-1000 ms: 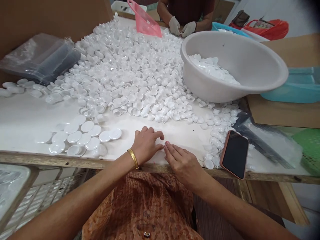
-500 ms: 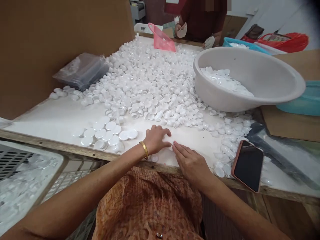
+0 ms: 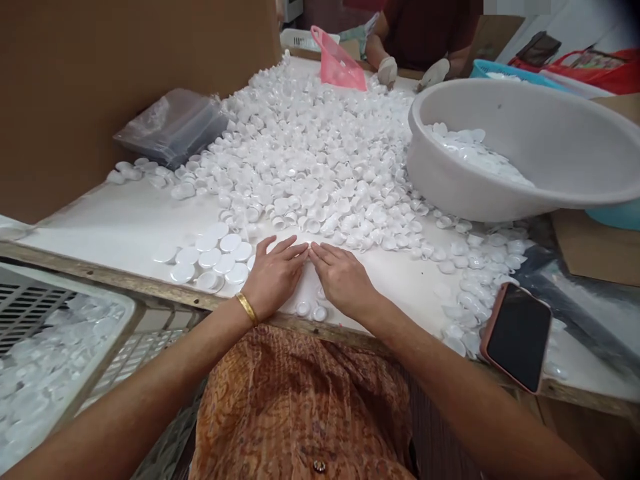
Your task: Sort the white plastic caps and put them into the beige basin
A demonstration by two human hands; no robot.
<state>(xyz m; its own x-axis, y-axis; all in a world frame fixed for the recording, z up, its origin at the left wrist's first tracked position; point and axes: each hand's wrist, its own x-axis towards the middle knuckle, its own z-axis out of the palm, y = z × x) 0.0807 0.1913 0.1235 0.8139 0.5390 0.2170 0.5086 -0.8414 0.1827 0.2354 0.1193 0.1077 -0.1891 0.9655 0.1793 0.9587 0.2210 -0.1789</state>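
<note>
My left hand [image 3: 275, 275], with a gold bangle on its wrist, lies low over the white tabletop [image 3: 390, 273], fingers stretched out and spread. My right hand [image 3: 345, 279] faces it, its fingers extended close together. The fingertips of both meet at the near edge of a large heap of small white plastic caps [image 3: 320, 167]; whether a piece lies under them is hidden. Between my wrists, near the table edge, sit several small round white pieces [image 3: 303, 309]. Left of my left hand is a group of flat white discs [image 3: 209, 258].
A big grey basin [image 3: 460, 180] with white pieces stands at right. A phone [image 3: 519, 339] overhangs the front edge. Also around are a bagged dark stack [image 3: 173, 127], a pink scoop [image 3: 340, 67], a cardboard wall [image 3: 125, 53] and a white crate [image 3: 115, 333]. A gloved co-worker [image 3: 430, 33] works opposite.
Both hands have moved forward and left towards the heap, and my left fingers have straightened from a curl. Small round pieces now show between my wrists. The co-worker's hands have lowered to the table.
</note>
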